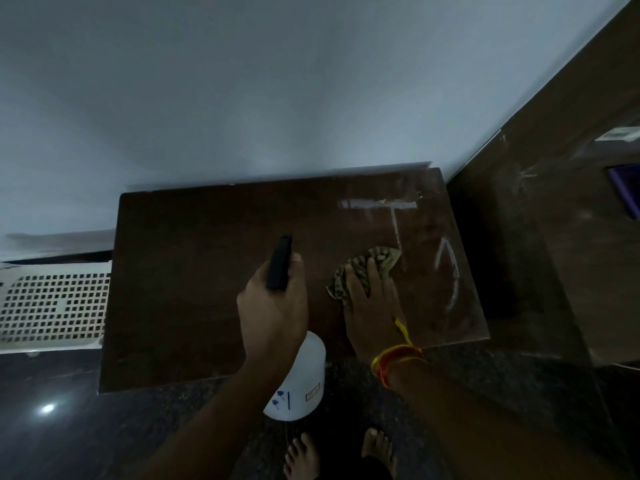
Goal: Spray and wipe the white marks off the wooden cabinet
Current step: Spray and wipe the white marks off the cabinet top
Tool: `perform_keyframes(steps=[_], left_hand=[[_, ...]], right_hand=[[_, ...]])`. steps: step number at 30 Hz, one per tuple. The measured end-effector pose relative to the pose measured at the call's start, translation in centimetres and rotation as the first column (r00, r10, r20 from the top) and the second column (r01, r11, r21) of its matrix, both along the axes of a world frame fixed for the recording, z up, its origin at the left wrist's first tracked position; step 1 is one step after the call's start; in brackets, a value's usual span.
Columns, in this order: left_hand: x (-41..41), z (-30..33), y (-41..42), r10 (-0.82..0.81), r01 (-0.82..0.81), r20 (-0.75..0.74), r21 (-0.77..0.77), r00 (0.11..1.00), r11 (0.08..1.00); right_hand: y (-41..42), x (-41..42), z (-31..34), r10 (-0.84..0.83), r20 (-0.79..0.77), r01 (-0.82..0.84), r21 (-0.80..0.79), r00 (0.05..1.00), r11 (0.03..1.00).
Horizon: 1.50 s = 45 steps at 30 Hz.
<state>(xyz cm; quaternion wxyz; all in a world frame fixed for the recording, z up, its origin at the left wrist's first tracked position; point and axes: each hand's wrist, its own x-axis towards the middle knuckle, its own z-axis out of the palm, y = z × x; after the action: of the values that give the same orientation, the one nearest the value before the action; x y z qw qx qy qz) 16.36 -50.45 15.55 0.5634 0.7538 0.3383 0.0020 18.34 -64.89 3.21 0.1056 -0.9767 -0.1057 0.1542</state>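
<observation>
The dark wooden cabinet fills the middle of the head view, its top facing me. White marks streak its right part, with a curved one nearer the right edge. My left hand grips a white spray bottle with a black nozzle pointing away over the top. My right hand presses flat on a patterned cloth lying on the cabinet, just left of the marks. Yellow and orange threads circle that wrist.
A white perforated basket or crate sits left of the cabinet. A taller dark wooden panel, also smeared white, stands at the right. A pale wall rises behind. My bare feet stand on dark speckled floor.
</observation>
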Motion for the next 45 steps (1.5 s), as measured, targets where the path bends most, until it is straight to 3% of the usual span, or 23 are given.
perform_keyframes(steps=[9, 18, 24, 32, 40, 45], left_hand=[[1.3, -0.7, 0.2, 0.041, -0.04, -0.026, 0.026, 0.999, 0.999], [4.5, 0.2, -0.4, 0.056, -0.055, -0.031, 0.032, 0.998, 0.998], [5.9, -0.1, -0.5, 0.069, -0.069, -0.037, 0.016, 0.997, 0.997], [6.7, 0.3, -0.5, 0.087, -0.088, -0.041, -0.022, 0.995, 0.996], [7.0, -0.3, 0.2, 0.104, -0.104, -0.025, 0.012, 0.994, 0.994], [7.2, -0.1, 0.3, 0.107, -0.107, -0.027, 0.0, 0.994, 0.994]], right_hand=[[2.1, 8.0, -0.6, 0.002, 0.087, -0.004, 0.033, 0.996, 0.999], [1.5, 6.6, -0.1, 0.031, 0.01, -0.031, 0.022, 0.999, 0.999], [3.0, 12.3, -0.5, 0.035, 0.078, -0.039, 0.057, 0.996, 0.998], [2.9, 10.6, -0.1, 0.035, 0.108, -0.043, 0.067, 0.994, 0.997], [5.0, 17.8, -0.8, 0.052, 0.14, -0.061, 0.061, 0.989, 0.996], [4.7, 15.6, -0.8, 0.045, 0.154, -0.057, 0.079, 0.987, 0.995]])
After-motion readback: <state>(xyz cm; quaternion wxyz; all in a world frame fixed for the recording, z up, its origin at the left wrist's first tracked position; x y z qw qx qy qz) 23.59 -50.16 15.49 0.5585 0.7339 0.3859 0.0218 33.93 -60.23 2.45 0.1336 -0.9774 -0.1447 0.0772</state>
